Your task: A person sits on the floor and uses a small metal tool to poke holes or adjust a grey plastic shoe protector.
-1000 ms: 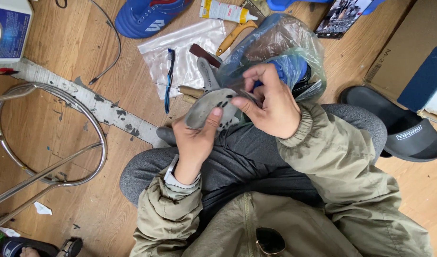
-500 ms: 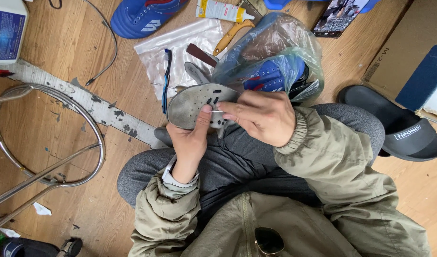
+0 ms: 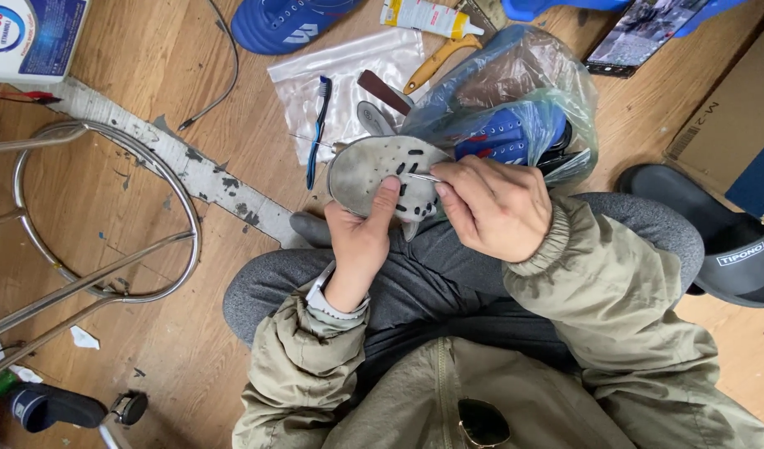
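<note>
Grey shoe sole (image 3: 380, 170) gripped flat by the left hand (image 3: 361, 237), steadied for the thin metal pick (image 3: 422, 176) pinched in the right hand (image 3: 490, 208)

The left hand (image 3: 358, 241) curls upward with thumb raised, while the right hand (image 3: 492, 208) pinches its fingertips together beside it.

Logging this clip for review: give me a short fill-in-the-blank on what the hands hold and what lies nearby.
1. The left hand holds a grey perforated ____ piece.
2. The right hand pinches a thin metal ____ against that piece.
3. On the clear bag lies a toothbrush coloured ____.
4. The black slide sandal lies on the ____ floor.

Missing words: sole; needle; blue; wooden
</note>
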